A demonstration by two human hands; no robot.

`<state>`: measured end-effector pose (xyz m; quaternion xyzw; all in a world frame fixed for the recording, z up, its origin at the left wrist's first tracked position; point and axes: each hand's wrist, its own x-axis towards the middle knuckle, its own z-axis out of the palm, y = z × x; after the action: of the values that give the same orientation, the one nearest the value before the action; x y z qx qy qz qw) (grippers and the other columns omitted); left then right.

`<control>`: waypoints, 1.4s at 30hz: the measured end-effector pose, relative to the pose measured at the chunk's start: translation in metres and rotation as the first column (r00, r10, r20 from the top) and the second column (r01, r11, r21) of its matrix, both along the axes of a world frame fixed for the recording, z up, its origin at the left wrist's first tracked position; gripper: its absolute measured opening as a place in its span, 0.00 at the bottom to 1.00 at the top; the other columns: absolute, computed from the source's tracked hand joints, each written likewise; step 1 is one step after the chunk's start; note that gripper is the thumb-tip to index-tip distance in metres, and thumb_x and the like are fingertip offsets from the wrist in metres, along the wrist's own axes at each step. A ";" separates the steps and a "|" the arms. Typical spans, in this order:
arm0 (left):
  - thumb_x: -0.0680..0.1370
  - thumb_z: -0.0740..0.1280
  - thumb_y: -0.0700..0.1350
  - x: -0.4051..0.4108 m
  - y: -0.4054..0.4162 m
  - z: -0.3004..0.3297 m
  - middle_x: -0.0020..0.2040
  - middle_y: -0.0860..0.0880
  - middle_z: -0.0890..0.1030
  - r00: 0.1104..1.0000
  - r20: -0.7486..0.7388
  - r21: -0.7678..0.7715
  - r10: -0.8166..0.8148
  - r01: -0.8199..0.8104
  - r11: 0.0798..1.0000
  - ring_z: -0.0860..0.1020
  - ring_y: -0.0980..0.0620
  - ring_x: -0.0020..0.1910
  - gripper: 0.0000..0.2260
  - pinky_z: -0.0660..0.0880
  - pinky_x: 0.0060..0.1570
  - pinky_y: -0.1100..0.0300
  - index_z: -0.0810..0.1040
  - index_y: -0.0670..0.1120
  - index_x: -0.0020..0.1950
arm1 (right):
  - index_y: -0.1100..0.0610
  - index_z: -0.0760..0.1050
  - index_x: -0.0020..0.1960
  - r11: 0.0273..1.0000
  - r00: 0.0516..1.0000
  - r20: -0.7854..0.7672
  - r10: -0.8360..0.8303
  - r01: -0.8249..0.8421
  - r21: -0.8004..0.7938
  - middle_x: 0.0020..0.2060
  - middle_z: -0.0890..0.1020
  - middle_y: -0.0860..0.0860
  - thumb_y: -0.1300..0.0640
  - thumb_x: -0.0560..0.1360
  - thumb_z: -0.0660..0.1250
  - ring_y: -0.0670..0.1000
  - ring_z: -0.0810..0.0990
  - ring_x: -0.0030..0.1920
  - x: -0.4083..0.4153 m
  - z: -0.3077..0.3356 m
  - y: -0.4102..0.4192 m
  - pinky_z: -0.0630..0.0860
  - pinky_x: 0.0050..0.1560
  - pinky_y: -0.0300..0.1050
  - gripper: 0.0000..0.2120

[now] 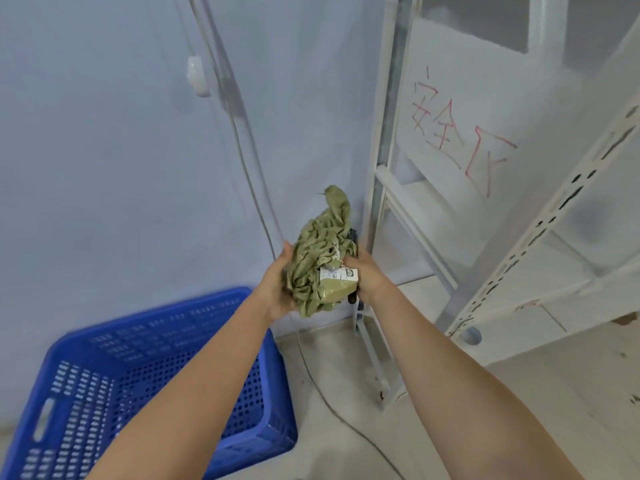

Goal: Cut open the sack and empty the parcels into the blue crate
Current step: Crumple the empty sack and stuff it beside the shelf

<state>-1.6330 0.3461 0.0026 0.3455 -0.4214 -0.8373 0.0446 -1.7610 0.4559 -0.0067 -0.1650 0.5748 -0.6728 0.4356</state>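
Observation:
A crumpled green sack [320, 261] with a white tag [341, 273] is bunched up in front of me at chest height, near the wall corner. My left hand [275, 289] presses against its left side. My right hand [369, 275] grips its right side, and a dark object [352, 299] partly shows behind that hand; what it is cannot be told. The blue perforated crate [277, 375] stands on the floor at lower left, below my left arm. Its visible inside shows no parcels.
A white metal shelving rack [540, 230] stands to the right, with a panel bearing red handwriting [460, 133]. A cable [249, 181] runs down the pale wall and across the floor [346, 420] beside the crate.

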 end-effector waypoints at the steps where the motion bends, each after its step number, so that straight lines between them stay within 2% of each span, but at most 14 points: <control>1: 0.68 0.61 0.69 -0.005 -0.001 -0.006 0.57 0.43 0.83 1.000 0.001 0.018 0.013 -0.013 1.000 0.78 0.39 0.59 0.32 0.72 0.59 0.35 0.78 0.48 0.61 | 0.55 0.74 0.58 1.000 1.000 -0.019 0.014 -0.014 0.025 0.39 0.85 0.52 0.66 0.68 0.67 0.51 0.84 0.38 0.000 -0.005 -0.003 0.81 0.44 0.47 0.19; 6: 0.71 0.65 0.60 -0.021 0.006 -0.052 0.47 0.41 0.85 0.998 0.031 0.159 0.062 -0.066 0.985 0.82 0.41 0.50 0.25 0.77 0.51 0.44 0.79 0.43 0.58 | 0.55 0.72 0.60 0.972 0.975 -0.165 0.147 -0.112 0.204 0.54 0.81 0.57 0.68 0.70 0.67 0.56 0.81 0.51 0.002 -0.035 -0.023 0.77 0.54 0.49 0.20; 9: 0.76 0.64 0.54 -0.028 0.006 -0.087 0.41 0.40 0.86 0.994 0.102 0.210 0.041 -0.062 0.976 0.85 0.44 0.39 0.17 0.82 0.39 0.50 0.80 0.42 0.55 | 0.56 0.70 0.62 0.934 0.943 -0.246 0.226 -0.138 0.329 0.52 0.79 0.52 0.69 0.71 0.66 0.51 0.78 0.51 0.006 -0.059 -0.032 0.76 0.46 0.32 0.21; 12: 0.75 0.67 0.52 -0.036 -0.007 -0.120 0.43 0.39 0.85 0.983 0.174 0.219 0.055 -0.093 0.971 0.84 0.44 0.39 0.17 0.81 0.35 0.56 0.80 0.41 0.56 | 0.56 0.70 0.63 0.912 0.928 -0.290 0.236 -0.108 0.396 0.48 0.78 0.47 0.68 0.71 0.66 0.47 0.77 0.47 0.003 -0.081 -0.039 0.69 0.35 0.20 0.22; 15: 0.73 0.69 0.49 -0.044 -0.023 -0.149 0.48 0.37 0.83 0.975 0.216 0.216 0.050 -0.098 0.971 0.82 0.44 0.39 0.19 0.81 0.33 0.56 0.78 0.38 0.58 | 0.53 0.73 0.61 0.912 0.967 -0.126 0.220 -0.158 0.379 0.48 0.82 0.49 0.64 0.68 0.70 0.51 0.82 0.52 -0.014 -0.113 -0.046 0.77 0.48 0.33 0.22; 18: 0.68 0.72 0.45 -0.050 -0.039 -0.177 0.45 0.38 0.83 0.980 0.190 0.257 0.055 -0.104 0.961 0.83 0.44 0.35 0.20 0.80 0.33 0.56 0.78 0.37 0.57 | 0.56 0.74 0.56 0.927 0.972 0.152 0.179 -0.218 0.306 0.37 0.83 0.49 0.61 0.69 0.69 0.45 0.81 0.32 -0.034 -0.134 -0.052 0.74 0.30 0.34 0.16; 21: 0.62 0.77 0.39 -0.055 -0.056 -0.208 0.50 0.36 0.83 0.967 0.229 0.125 0.109 -0.140 0.982 0.84 0.41 0.41 0.27 0.81 0.41 0.50 0.76 0.37 0.60 | 0.58 0.75 0.49 0.931 0.975 0.204 -0.092 0.012 0.364 0.31 0.78 0.49 0.53 0.72 0.67 0.43 0.71 0.22 -0.060 -0.161 -0.053 0.62 0.20 0.32 0.10; 24: 0.55 0.80 0.41 -0.059 -0.068 -0.235 0.52 0.39 0.84 0.952 0.284 0.048 0.112 -0.130 0.990 0.84 0.39 0.48 0.35 0.81 0.48 0.44 0.75 0.43 0.61 | 0.52 0.80 0.45 0.817 0.942 -0.077 -0.327 0.323 0.478 0.44 0.81 0.54 0.45 0.71 0.69 0.52 0.75 0.37 -0.078 -0.192 -0.055 0.67 0.33 0.38 0.11; 26: 0.52 0.82 0.42 -0.058 -0.073 -0.256 0.52 0.41 0.84 0.942 0.328 0.023 0.076 -0.089 0.996 0.84 0.41 0.49 0.37 0.80 0.52 0.43 0.76 0.44 0.60 | 0.48 0.79 0.55 0.774 0.919 -0.246 -0.309 0.393 0.496 0.54 0.80 0.46 0.43 0.71 0.67 0.48 0.78 0.51 -0.083 -0.208 -0.058 0.72 0.49 0.41 0.16; 28: 0.50 0.82 0.43 -0.057 -0.074 -0.272 0.52 0.42 0.84 0.933 0.359 -0.002 0.027 -0.029 1.000 0.83 0.43 0.49 0.38 0.79 0.54 0.45 0.76 0.45 0.59 | 0.41 0.66 0.69 0.797 0.937 -0.296 -0.185 0.320 0.513 0.59 0.73 0.39 0.40 0.71 0.66 0.42 0.72 0.60 -0.085 -0.222 -0.063 0.68 0.64 0.43 0.28; 30: 0.49 0.82 0.42 -0.062 -0.073 -0.287 0.52 0.42 0.84 0.931 0.364 -0.005 -0.013 0.016 1.000 0.83 0.44 0.50 0.39 0.79 0.54 0.46 0.75 0.45 0.59 | 0.39 0.68 0.68 0.825 0.972 -0.232 -0.024 0.150 0.545 0.62 0.75 0.40 0.40 0.70 0.67 0.43 0.73 0.61 -0.083 -0.239 -0.072 0.69 0.67 0.46 0.27; 33: 0.49 0.83 0.42 -0.078 -0.074 -0.305 0.53 0.41 0.83 0.941 0.336 0.007 -0.038 0.038 0.999 0.83 0.44 0.51 0.40 0.80 0.54 0.46 0.75 0.43 0.59 | 0.41 0.78 0.53 0.849 0.997 -0.030 0.072 -0.045 0.526 0.58 0.82 0.49 0.45 0.72 0.68 0.51 0.79 0.59 -0.070 -0.268 -0.077 0.72 0.66 0.55 0.10; 39: 0.63 0.74 0.29 -0.106 -0.067 -0.338 0.45 0.42 0.80 0.931 0.356 0.019 0.079 -0.092 0.996 0.80 0.47 0.42 0.26 0.78 0.37 0.58 0.71 0.42 0.58 | 0.51 0.71 0.65 0.899 0.961 0.201 0.190 -0.253 0.356 0.60 0.80 0.53 0.38 0.61 0.75 0.53 0.79 0.61 -0.068 -0.318 -0.060 0.74 0.63 0.54 0.37; 42: 0.61 0.74 0.30 -0.119 -0.057 -0.368 0.45 0.42 0.79 0.912 0.398 0.058 0.097 -0.131 0.990 0.80 0.48 0.41 0.28 0.77 0.32 0.61 0.70 0.43 0.58 | 0.55 0.71 0.64 0.905 0.945 0.237 0.225 -0.292 0.308 0.57 0.82 0.53 0.44 0.58 0.79 0.51 0.81 0.57 -0.069 -0.346 -0.055 0.79 0.54 0.44 0.38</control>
<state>-1.7522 0.2888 -0.3657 0.5324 -0.3657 -0.7634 -0.0066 -1.8296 0.4005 -0.3525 -0.0955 0.6091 -0.5127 0.5975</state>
